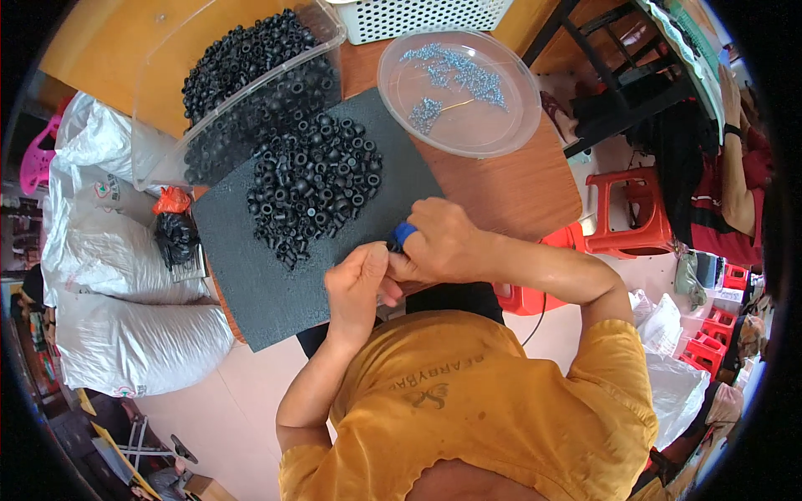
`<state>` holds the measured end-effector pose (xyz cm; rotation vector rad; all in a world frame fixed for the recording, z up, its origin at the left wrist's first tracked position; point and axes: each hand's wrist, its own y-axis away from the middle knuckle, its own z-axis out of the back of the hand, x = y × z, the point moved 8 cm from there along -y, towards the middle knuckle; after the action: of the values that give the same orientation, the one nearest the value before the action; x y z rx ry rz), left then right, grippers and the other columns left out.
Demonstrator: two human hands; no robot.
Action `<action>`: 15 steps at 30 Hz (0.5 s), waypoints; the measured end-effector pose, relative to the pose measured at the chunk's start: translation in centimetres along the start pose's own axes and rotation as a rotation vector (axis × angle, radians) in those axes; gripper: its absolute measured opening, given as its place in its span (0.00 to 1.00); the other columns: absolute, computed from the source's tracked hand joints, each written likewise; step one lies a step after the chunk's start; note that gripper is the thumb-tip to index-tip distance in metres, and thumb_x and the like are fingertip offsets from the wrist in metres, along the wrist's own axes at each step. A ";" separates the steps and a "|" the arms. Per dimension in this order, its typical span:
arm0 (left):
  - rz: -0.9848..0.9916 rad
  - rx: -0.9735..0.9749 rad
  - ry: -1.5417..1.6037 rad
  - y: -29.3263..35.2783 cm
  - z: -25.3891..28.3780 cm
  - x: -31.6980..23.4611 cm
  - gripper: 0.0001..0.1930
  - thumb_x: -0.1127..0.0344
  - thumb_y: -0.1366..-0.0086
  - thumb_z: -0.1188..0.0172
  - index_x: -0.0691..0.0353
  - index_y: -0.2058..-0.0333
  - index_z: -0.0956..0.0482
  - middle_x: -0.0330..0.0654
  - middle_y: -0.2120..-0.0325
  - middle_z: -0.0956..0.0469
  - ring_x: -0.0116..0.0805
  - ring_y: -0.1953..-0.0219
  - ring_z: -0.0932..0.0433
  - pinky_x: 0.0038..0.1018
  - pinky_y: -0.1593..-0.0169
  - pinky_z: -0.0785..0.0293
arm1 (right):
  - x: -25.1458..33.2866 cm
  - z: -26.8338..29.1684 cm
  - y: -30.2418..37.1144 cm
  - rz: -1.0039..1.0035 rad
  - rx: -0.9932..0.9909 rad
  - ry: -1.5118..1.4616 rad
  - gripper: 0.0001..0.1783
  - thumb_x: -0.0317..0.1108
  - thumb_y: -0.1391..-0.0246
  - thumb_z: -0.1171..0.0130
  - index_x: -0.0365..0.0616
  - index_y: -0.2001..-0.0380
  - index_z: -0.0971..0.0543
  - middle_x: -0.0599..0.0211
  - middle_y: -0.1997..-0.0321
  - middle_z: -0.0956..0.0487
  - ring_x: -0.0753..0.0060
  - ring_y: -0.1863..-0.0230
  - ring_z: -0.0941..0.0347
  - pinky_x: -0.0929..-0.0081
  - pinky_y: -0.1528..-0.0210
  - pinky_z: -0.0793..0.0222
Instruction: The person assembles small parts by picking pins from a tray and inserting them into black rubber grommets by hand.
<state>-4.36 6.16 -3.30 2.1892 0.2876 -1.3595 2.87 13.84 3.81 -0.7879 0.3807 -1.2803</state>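
My left hand (pixel 354 282) and my right hand (pixel 443 242) meet over the near edge of a dark grey mat (pixel 276 307). The fingers of both are closed. A blue band (pixel 404 233) shows at my right index finger. Between the fingertips a bit of a small black part (pixel 393 246) peeks out; my fingers hide most of it, and what my right hand grips is hidden. Beyond my hands a pile of small black ring-shaped and domed parts (pixel 316 184) is spread on the mat.
A clear plastic bin (pixel 154 150) of similar black parts stands at the far left. Far right, a round clear tray (pixel 397 104) carries tiny blue-grey pieces and a thin yellowish stick. Behind is a white perforated basket (pixel 422 18). Silvery sacks (pixel 138 342) flank the wooden table (pixel 510 188).
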 end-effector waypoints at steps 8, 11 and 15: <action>-1.332 -0.240 -1.415 -0.2 -5.6 -9.5 0.11 0.78 0.54 0.44 0.69 0.68 0.24 0.44 0.73 0.26 0.36 0.73 0.31 0.28 0.69 0.32 | -13.0 7.9 -6.0 -0.216 -0.254 0.483 0.20 0.40 0.57 0.36 0.41 0.90 0.31 0.57 0.91 0.35 0.54 0.89 0.35 0.60 0.86 0.40; -1.315 -0.158 -1.758 -2.9 -6.5 -8.0 0.08 0.75 0.55 0.48 0.67 0.72 0.27 0.42 0.79 0.33 0.37 0.74 0.35 0.31 0.68 0.35 | -19.2 10.0 -9.3 -0.373 -0.262 0.549 0.23 0.46 0.54 0.41 0.36 0.90 0.27 0.47 0.90 0.30 0.49 0.86 0.29 0.56 0.82 0.34; -1.287 -0.097 -1.812 -4.3 -7.2 -7.1 0.05 0.74 0.54 0.48 0.65 0.75 0.29 0.42 0.81 0.36 0.37 0.75 0.36 0.31 0.68 0.37 | -25.3 10.8 -11.3 -0.472 -0.152 0.598 0.26 0.49 0.55 0.40 0.34 0.90 0.26 0.45 0.88 0.28 0.47 0.83 0.27 0.56 0.80 0.32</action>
<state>-4.14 14.42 4.01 -0.2399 0.9332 -3.0579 -4.89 40.23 15.09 -0.6252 0.8112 -1.9524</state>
